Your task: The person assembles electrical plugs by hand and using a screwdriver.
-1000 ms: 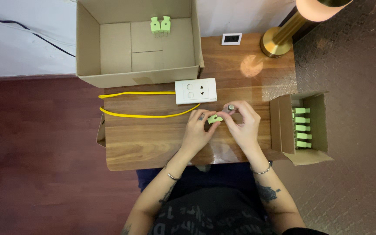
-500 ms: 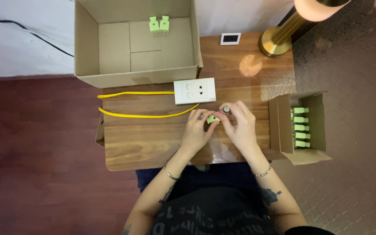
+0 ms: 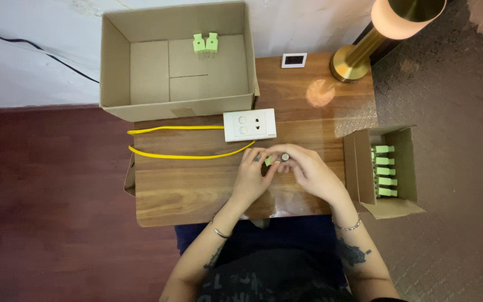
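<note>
Both hands are meeting over the middle of the desk (image 3: 197, 196), working on one small green connector (image 3: 268, 161). The left hand (image 3: 252, 176) is pinching the green piece between thumb and fingertips, while the right hand (image 3: 307, 170) is closing around a small grey-tipped part (image 3: 284, 157) pressed against it — it looks like a fitting or twisting step, though the contact point is too small to read exactly. Judging from this, the next move is calling for a steady grip from the left hand and a fine push or turn from the right.

Both wrists are resting low on the wood, forearms angling in from the body, fingers curled inward toward each other.

Just beyond the hands a white socket plate (image 3: 250, 124) is lying, with a yellow cable (image 3: 185, 154) looping off to the left. To the right of the right hand, a small carton (image 3: 406, 168) is holding more green connectors (image 3: 384, 170) — and far ahead, a large open box (image 3: 141, 72) is holding two finished-looking green pieces (image 3: 206, 43).
</note>
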